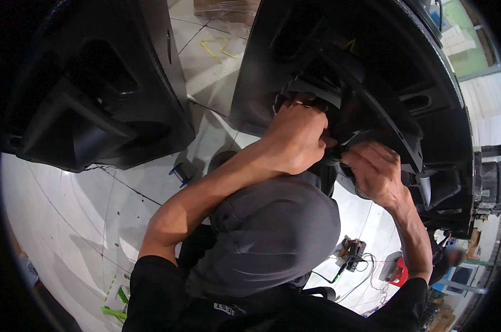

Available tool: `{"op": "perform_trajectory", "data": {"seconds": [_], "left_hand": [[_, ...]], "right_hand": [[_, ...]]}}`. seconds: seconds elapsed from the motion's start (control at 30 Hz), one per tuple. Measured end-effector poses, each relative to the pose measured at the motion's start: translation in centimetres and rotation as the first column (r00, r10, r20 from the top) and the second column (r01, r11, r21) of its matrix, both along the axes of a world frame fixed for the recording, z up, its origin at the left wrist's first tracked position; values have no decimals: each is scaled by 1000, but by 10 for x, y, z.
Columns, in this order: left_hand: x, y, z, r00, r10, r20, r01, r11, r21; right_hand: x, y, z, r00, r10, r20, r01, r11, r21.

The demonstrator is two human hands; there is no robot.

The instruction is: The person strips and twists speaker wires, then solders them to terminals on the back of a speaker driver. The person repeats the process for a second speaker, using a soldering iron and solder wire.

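Observation:
In front of me stands a large black speaker cabinet [245, 94] with a black horn [380, 105] across its opening. My left hand [297, 133] is at the horn's left side, its fingers curled closed; what they hold is hidden. A twisted dark wire [288, 86] runs down to those fingers. My right hand [376, 169] pinches at a small dark part [334, 154] between the two hands, too dark to name. Both wrists bend inward, so the hands nearly meet below the horn. My knee [278, 227] is raised just beneath them.
A second black speaker cabinet [176, 110] stands at left. On the tiled floor are a blue spool [179, 175], yellow strips [218, 50], green strips [115, 313], a soldering iron [338, 273] by a dark box [352, 252] with cables, and a red object [399, 272]. Another person [448, 260] is at far right.

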State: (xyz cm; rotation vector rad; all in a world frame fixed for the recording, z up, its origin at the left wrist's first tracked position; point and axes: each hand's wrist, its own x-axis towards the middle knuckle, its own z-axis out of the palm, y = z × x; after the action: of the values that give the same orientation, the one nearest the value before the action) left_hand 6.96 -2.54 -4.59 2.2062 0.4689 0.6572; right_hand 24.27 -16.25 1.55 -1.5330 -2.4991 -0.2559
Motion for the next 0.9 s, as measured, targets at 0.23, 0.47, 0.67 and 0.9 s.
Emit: {"op": "perform_trajectory", "data": {"seconds": [0.23,0.47,0.67,0.9], "left_hand": [[0,1,4,1000,-24,-9,24,999,-38],[-3,4,7,997,-69,-21,67,994,-85],[-6,4,19,989,-92,-118,66,976,-209],[-5,4,9,996,-84,13,84,987,-134]], "right_hand": [[24,0,6,784,334,523,-463,876,133],[26,-15,-12,986,152,74,-167,938,304],[-33,-16,-12,469,-641,-608,551,750,-366],[-35,-19,-23,415,-616,-670,508,768,-392]]}}
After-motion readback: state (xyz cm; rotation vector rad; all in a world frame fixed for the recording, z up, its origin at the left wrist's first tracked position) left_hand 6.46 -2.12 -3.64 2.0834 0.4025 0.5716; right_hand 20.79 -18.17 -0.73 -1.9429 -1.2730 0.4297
